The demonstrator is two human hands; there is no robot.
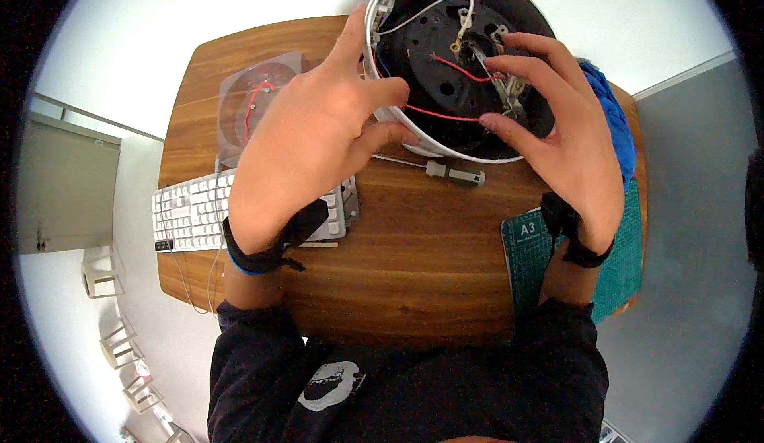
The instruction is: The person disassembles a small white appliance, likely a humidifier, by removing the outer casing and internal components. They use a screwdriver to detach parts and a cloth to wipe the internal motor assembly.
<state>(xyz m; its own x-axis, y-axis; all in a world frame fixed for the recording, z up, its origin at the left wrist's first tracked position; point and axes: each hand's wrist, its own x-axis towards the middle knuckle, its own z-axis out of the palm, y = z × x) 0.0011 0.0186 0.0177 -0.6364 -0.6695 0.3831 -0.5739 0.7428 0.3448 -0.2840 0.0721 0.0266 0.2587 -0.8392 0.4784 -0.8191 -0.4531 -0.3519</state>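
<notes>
A white keyboard (191, 212) lies at the table's left. The upturned white appliance base (382, 113), wiring exposed, is gripped at its rim by the left hand (306, 145). Metal terminals (503, 91) are pinched by the right hand (557, 137); the rim is best kept steady.

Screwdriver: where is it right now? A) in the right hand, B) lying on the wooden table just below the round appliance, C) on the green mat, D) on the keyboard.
B: the screwdriver lies flat on the wooden table beside the rim of the round appliance, below it in the picture; neither hand holds it.
</notes>
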